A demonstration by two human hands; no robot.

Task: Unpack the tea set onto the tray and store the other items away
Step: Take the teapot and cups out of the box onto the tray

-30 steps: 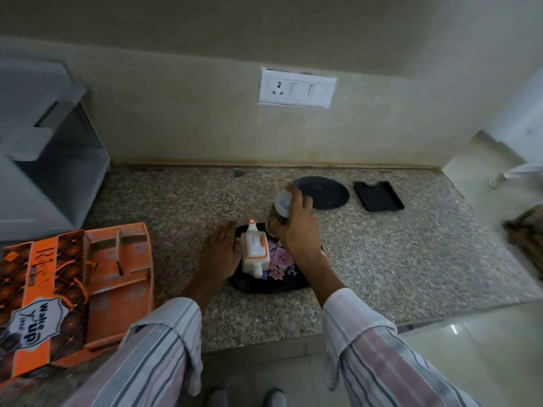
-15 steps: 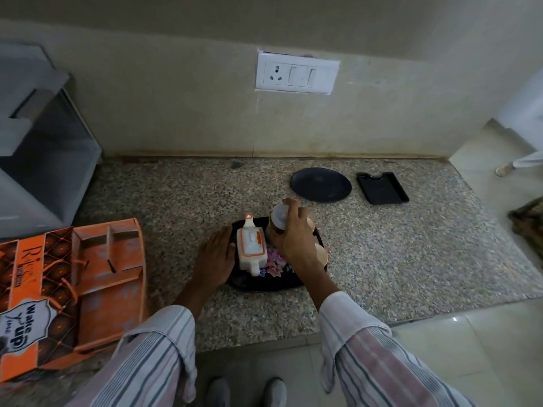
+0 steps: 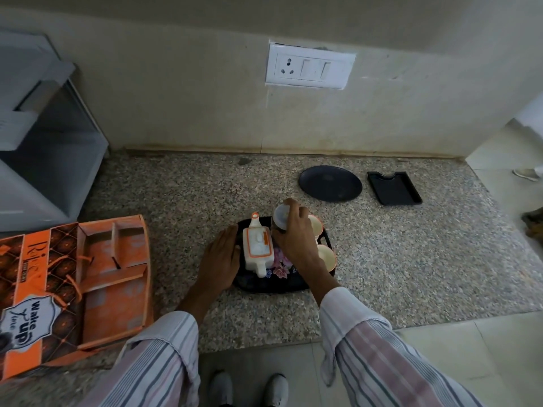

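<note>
jar: small clear jar (image 3: 280, 216) w/ pale lid, upright, frame centre, over the far edge of the tray (image 3: 264, 284); can't tell if its base touches the tray or hangs just above.
right hand: right hand (image 3: 296, 236) comes in from lower right, fingers curled round the jar from the near/right side, holding it; lid end sticks out past the fingertips toward the wall.
left hand: left hand (image 3: 221, 261) flat, fingers together & extended, palm down on the tray's left rim, holding nothing; looks like it steadies the tray.
teapot: white/orange rectangular teapot (image 3: 257, 246) on the tray's left half, long axis running near-to-far in frame, one end toward the wall, the other toward the person; just left of the jar, just right of the left hand.
cups: two cups (image 3: 326, 255) w/ orange rims at the tray's right side, partly hidden behind the right wrist.
key relation: jar sits between teapot (left) and the far cup (right); free gap is narrow, so my guess is the set-down must go straight down, jar axis vertical.
nearer hand: right, already on the jar.
box: orange gift box (image 3: 73, 289), lower left of frame, well apart from the tray.
other items: round dark plate (image 3: 330, 183) & small black rectangular tray (image 3: 393, 188), upper right of the counter (image 3: 176, 195), near the wall.
risk: est. knocking the teapot or cup on release.
</note>
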